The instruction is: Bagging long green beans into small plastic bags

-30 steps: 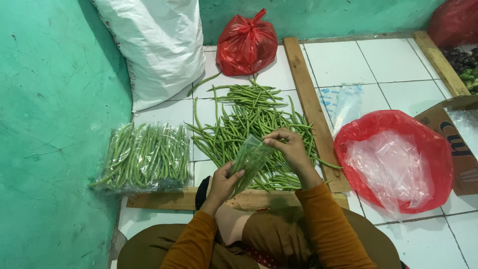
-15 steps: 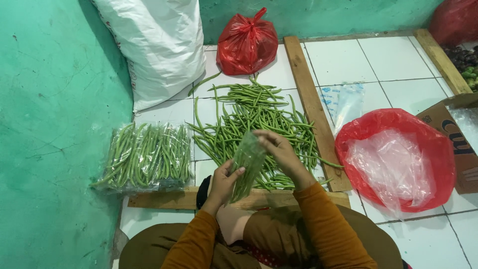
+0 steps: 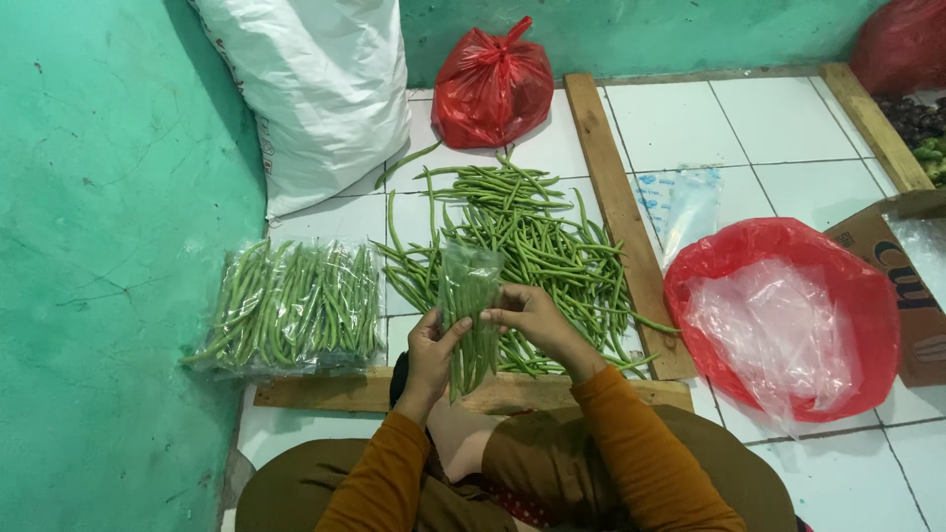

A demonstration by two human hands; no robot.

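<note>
**Green beans are slid into a thin clear bag**

Clear plastic is wrapped around a bunch of beans. The small clear bag (image 3: 471, 296) is held upright above the loose bean pile (image 3: 522, 251), near the lap. It is steadied from below by the left hand (image 3: 431, 350), fingers curled around the bean ends. The bag's side is pinched by the right hand (image 3: 532, 320), thumb and fingers pressed together. The beans should be kept straight and pushed in gently, so the thin plastic is not torn. Filled packs (image 3: 296, 305) lie to the left.
</note>
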